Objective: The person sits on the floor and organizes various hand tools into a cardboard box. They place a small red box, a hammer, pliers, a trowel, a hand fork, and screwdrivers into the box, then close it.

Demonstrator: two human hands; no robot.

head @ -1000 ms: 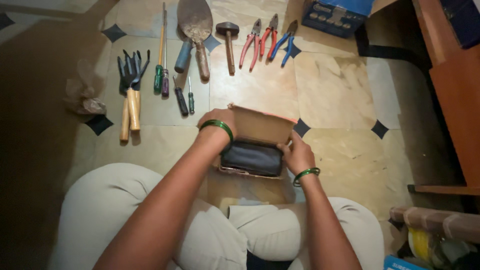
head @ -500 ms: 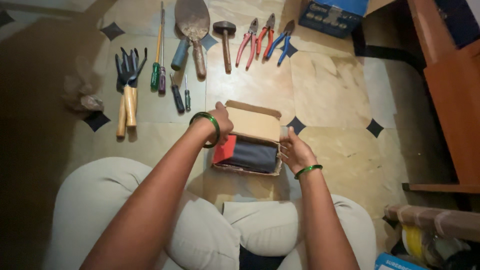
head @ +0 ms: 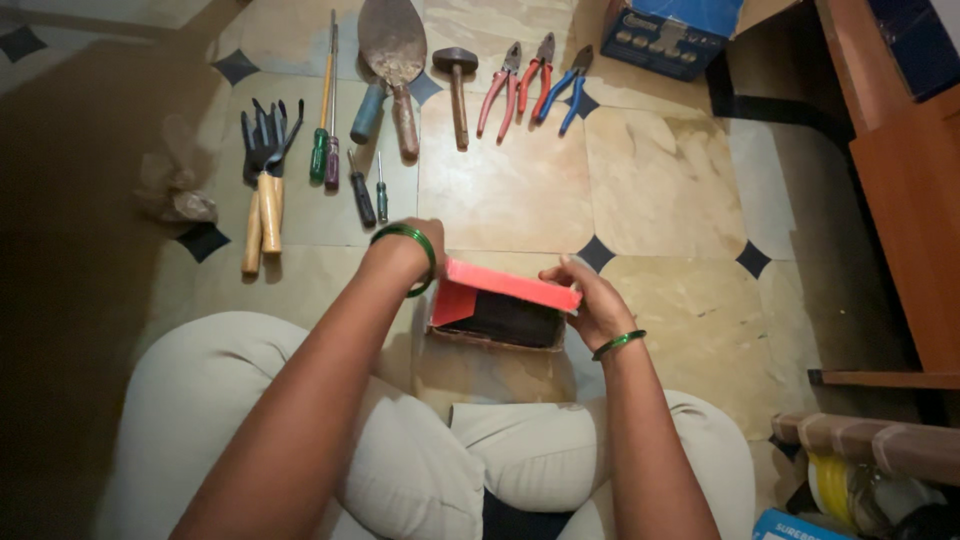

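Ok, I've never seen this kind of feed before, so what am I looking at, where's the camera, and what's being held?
There is no machine here: a person sits on a tiled floor and works bare-handed. The one camera sits on their head and looks down over their knees. The left hand and right hand, each with a green bangle at the wrist, grip the red lid of a small box with something dark inside. Beyond it, tools lie in a row: hand forks, screwdrivers, a trowel, a hammer and pliers. A blue carton stands behind them.
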